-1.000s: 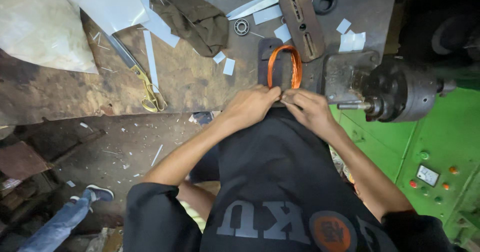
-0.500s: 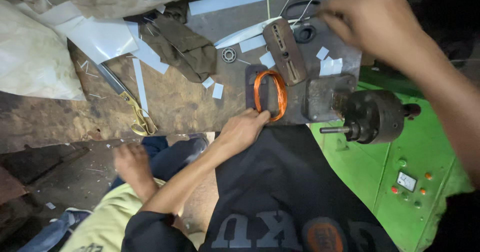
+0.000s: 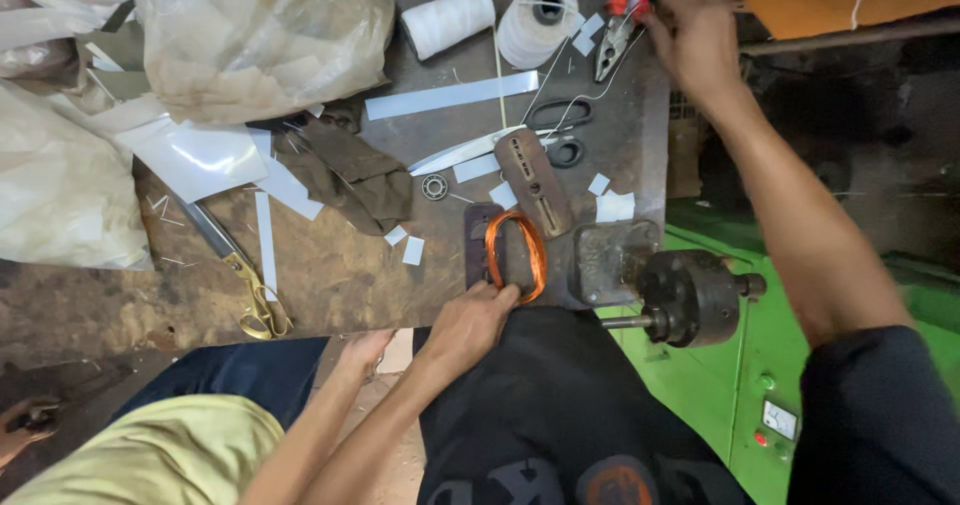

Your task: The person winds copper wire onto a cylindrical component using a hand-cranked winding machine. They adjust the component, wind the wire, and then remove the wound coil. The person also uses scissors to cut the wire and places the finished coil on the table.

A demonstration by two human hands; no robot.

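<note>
Left hand (image 3: pixel 478 317) curled closed, fingertips pinching the near end of the oval coil of orange-copper wire (image 3: pixel 516 255). One coil only, lying flat on a dark purple-brown flat block (image 3: pixel 478 240) at the near edge of the worn metal workbench (image 3: pixel 340 265). Coil's long axis runs away from the person toward the far side of the bench, tilted a bit; near end at the hand.

Right hand (image 3: pixel 695 35) stretched to the far right corner, by red-handled pliers (image 3: pixel 618 25); grip blurred, cannot tell whether it's closed.

Two white thread spools (image 3: pixel 450 20), side by side at the far edge. One brown slotted metal plate (image 3: pixel 533 180) just beyond the coil. One black scissors (image 3: pixel 560 117). One brass-handled shears (image 3: pixel 240 275) at left. One small bearing ring (image 3: pixel 434 187).
</note>
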